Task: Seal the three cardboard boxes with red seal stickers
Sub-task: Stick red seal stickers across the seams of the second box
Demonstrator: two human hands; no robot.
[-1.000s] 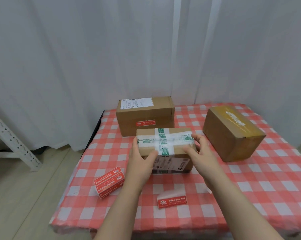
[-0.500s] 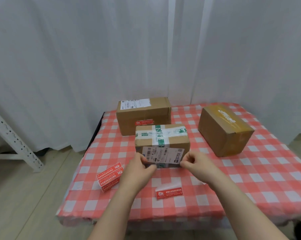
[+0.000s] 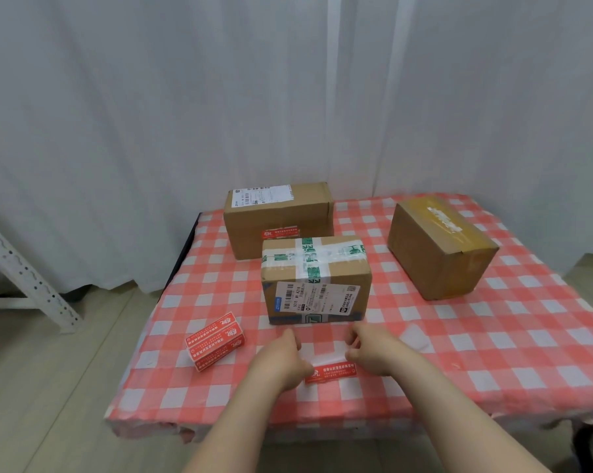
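The left hand sits at the 9 o'clock end of the red seal sticker and the right hand at about 1 o'clock. Both have their fingers curled in, but I cannot tell whether either actually pinches it. The sticker lies flat near the front of the checked tablecloth. It is probably best to lift one corner, peel slowly and keep the adhesive off the cloth. At 12 o'clock stands the green-taped box; the sticker should be smoothed across its seam. The far box, near 11 o'clock, already carries one.
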